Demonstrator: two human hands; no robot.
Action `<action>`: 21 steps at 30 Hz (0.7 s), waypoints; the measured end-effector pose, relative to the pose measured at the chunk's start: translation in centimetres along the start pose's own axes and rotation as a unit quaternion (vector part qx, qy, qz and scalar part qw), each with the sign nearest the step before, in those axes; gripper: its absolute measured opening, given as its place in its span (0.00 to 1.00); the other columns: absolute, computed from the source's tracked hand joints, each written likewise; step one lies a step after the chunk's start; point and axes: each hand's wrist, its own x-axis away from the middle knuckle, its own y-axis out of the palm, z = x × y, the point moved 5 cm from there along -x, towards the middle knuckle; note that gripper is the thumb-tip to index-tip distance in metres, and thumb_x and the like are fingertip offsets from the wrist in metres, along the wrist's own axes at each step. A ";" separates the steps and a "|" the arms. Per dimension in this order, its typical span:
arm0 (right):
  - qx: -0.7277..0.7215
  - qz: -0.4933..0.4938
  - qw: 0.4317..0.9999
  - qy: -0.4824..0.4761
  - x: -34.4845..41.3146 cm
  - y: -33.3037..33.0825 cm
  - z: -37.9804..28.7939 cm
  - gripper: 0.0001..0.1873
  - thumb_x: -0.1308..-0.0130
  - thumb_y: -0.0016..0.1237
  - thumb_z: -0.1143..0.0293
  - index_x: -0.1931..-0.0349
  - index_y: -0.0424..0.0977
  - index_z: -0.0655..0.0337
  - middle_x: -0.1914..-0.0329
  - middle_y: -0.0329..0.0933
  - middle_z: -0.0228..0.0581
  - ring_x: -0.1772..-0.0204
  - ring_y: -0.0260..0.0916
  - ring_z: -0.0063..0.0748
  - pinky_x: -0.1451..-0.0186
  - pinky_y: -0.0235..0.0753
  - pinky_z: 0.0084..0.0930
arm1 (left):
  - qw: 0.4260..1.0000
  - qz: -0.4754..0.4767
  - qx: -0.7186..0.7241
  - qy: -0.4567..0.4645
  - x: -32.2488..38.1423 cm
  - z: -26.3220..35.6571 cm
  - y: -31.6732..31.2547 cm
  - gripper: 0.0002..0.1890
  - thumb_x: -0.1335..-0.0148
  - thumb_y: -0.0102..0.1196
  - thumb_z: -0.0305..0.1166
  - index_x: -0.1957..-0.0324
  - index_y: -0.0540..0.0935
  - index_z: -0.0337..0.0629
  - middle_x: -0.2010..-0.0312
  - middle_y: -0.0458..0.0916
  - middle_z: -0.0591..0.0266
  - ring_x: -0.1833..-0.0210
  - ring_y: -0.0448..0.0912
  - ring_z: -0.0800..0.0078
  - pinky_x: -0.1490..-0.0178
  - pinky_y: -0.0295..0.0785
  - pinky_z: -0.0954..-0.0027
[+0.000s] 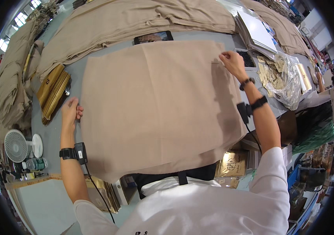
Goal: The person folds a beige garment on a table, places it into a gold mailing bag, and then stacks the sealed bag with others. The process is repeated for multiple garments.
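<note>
A beige cloth panel (155, 105) lies spread before me, with a fold crease down its middle. Its near zigzag-cut edge hangs over the table's front, close to my waist. My left hand (72, 110) is loosely curled at the cloth's left edge; whether it grips the fabric is unclear. Near the far right corner, my right hand (233, 63) has thumb and forefinger brought together and casts a shadow on the cloth. A thin dark line shows just left of those fingertips, too small to identify. Past the far edge rests a smartphone (153, 37) with its screen lit, partly covered.
Stacked beige cloth (131, 20) spans the table's far side. Gold packets (54, 91), a white fan (16, 145) and a plastic bottle (35, 164) stand left. At right are a box of small black pieces (245, 58), tags (268, 72), a clear plastic bag (287, 82) and white boards (256, 32).
</note>
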 end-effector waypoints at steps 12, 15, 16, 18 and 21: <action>-0.061 0.096 0.991 -0.063 -6.1 2.4 -3.2 0.24 0.28 0.57 0.51 0.41 0.80 0.58 0.57 0.87 0.51 0.52 0.85 0.53 0.49 0.81 0.44 | 0.998 0.015 -0.045 0.051 -1.9 3.2 3.4 0.26 0.23 0.57 0.41 0.31 0.74 0.36 0.74 0.82 0.65 0.80 0.73 0.84 0.80 0.65 0.79; 0.004 0.190 0.982 -0.015 -5.5 0.0 -2.4 0.21 0.24 0.52 0.54 0.45 0.76 0.62 0.57 0.86 0.54 0.53 0.83 0.62 0.50 0.79 0.51 | 0.992 0.021 -0.072 0.098 -2.3 3.4 3.7 0.25 0.25 0.59 0.42 0.34 0.77 0.35 0.72 0.83 0.63 0.77 0.76 0.80 0.74 0.70 0.75; 0.024 0.193 0.981 -0.031 -5.5 -0.4 -2.0 0.18 0.22 0.47 0.58 0.49 0.71 0.67 0.56 0.85 0.60 0.52 0.81 0.68 0.49 0.77 0.56 | 0.990 0.014 -0.071 0.121 -2.6 3.5 4.1 0.25 0.26 0.60 0.42 0.36 0.78 0.34 0.71 0.83 0.62 0.76 0.77 0.78 0.71 0.72 0.73; 0.091 0.157 0.983 -0.005 -6.1 0.2 -0.7 0.16 0.22 0.44 0.61 0.50 0.69 0.68 0.56 0.84 0.63 0.52 0.81 0.69 0.48 0.78 0.57 | 0.961 0.064 -0.192 0.190 -3.9 4.3 5.0 0.29 0.29 0.63 0.46 0.37 0.80 0.32 0.68 0.85 0.57 0.68 0.82 0.70 0.61 0.77 0.67; 0.167 0.148 0.974 -0.025 -6.9 2.6 0.8 0.12 0.22 0.41 0.66 0.51 0.66 0.69 0.56 0.83 0.68 0.51 0.81 0.71 0.45 0.78 0.59 | 0.916 0.103 -0.295 0.251 -6.0 5.2 7.7 0.34 0.34 0.66 0.51 0.38 0.81 0.30 0.62 0.88 0.50 0.57 0.86 0.59 0.48 0.79 0.60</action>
